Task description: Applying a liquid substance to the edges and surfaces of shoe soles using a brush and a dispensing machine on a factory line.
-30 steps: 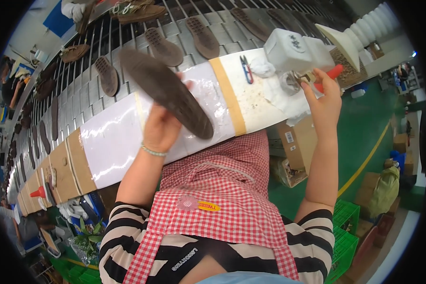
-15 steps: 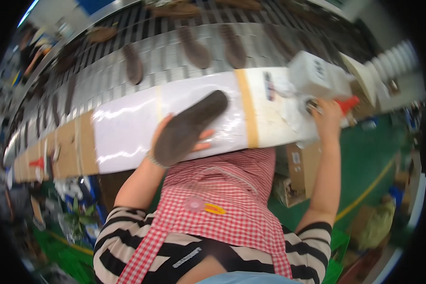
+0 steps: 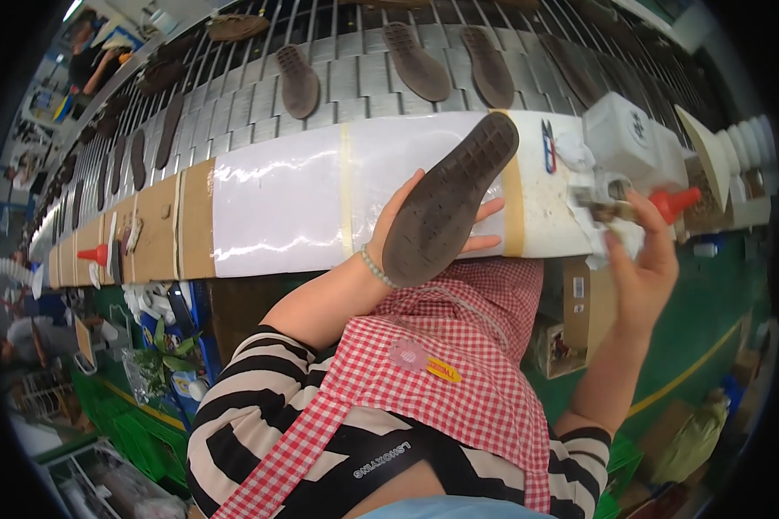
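Observation:
A dark brown shoe sole [image 3: 446,203] lies across my left hand [image 3: 388,227], its patterned face up. The thumb shows at one side of it and fingertips stick out past the other; the palm is hidden beneath. The sole is tilted above the white-covered board [image 3: 277,208], its narrower end pointing far right. My right hand [image 3: 645,259] pinches a small brown-and-metal thing [image 3: 613,210] between thumb and fingers. Motion blur hides its exact kind. Close by are a white plastic container [image 3: 619,130] and a red conical nozzle [image 3: 677,201].
Beyond the board runs a slatted metal conveyor [image 3: 355,86] carrying several soles, such as this one [image 3: 298,82]. Small snips [image 3: 549,145] lie near the container. A second red nozzle [image 3: 93,254] is at the far left. Cardboard boxes [image 3: 584,303] stand below the board's right end.
The whole view has shifted. My left hand has carried the sole rightward over the board. My right hand has drawn back a little toward me, with the small thing between its fingers.

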Available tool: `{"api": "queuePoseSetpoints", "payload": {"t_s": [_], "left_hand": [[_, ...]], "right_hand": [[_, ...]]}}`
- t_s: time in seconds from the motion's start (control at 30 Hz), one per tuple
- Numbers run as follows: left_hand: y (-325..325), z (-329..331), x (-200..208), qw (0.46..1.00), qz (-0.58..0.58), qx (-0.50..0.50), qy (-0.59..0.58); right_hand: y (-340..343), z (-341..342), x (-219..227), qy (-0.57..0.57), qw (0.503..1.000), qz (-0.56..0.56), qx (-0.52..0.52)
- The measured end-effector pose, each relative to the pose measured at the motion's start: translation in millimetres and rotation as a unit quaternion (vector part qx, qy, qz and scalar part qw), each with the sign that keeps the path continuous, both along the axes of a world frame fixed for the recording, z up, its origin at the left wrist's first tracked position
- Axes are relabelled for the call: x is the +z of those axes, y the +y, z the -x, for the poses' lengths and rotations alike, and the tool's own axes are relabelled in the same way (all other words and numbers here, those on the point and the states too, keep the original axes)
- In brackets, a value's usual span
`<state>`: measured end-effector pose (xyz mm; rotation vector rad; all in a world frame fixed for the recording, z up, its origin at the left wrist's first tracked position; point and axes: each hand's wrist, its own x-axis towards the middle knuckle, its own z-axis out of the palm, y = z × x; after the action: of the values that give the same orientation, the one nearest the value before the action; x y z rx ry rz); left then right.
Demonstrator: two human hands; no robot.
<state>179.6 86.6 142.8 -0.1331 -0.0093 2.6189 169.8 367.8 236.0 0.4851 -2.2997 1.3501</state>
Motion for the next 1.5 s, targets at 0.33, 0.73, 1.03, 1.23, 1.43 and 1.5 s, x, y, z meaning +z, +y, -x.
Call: {"api": "queuePoseSetpoints", "payload": {"t_s": [0.33,0.73,1.03,1.23,1.43,1.5], "left_hand": [[19,-12,12,0.989,0.079,0.006,0.121],[17,-7,2,0.983,0.125,0.024,0.134],[16,-4,1,0.996,-0.038,-0.02,0.082],[21,0,10,0.99,0.138,0.015,-0.01],[16,3,-16,0.994,0.081,0.002,0.067],[15,1,-4,0.997,0.014,-0.046,0.055]], "right_hand": [[-83,-17,-2,0.167,0.958,-0.19,0.137],[-89,-24,-10,0.149,0.949,-0.201,0.191],[-90,-25,-7,0.141,0.941,-0.194,0.238],[-88,-29,-6,0.118,0.924,-0.219,0.29],[-89,-26,-3,0.135,0.932,-0.207,0.264],[-85,-26,-5,0.126,0.918,-0.233,0.296]]}}
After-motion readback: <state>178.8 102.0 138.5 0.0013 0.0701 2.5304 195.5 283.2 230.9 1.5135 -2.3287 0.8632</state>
